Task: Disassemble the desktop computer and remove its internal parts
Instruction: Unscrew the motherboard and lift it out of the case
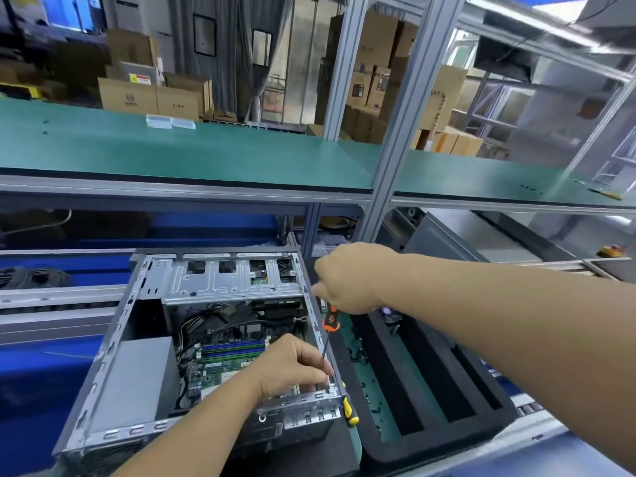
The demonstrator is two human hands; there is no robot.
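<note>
both hands (347,280) apparently on screwdriver (331,321)

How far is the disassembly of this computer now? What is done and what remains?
Done: the computer case lies open, side panel off. In hand: the right hand grips an orange-handled screwdriver while the left hand steadies its shaft at the near right corner, apparently on a screw. Left: the memory sticks, motherboard, cables and drive cage are still inside.
</note>
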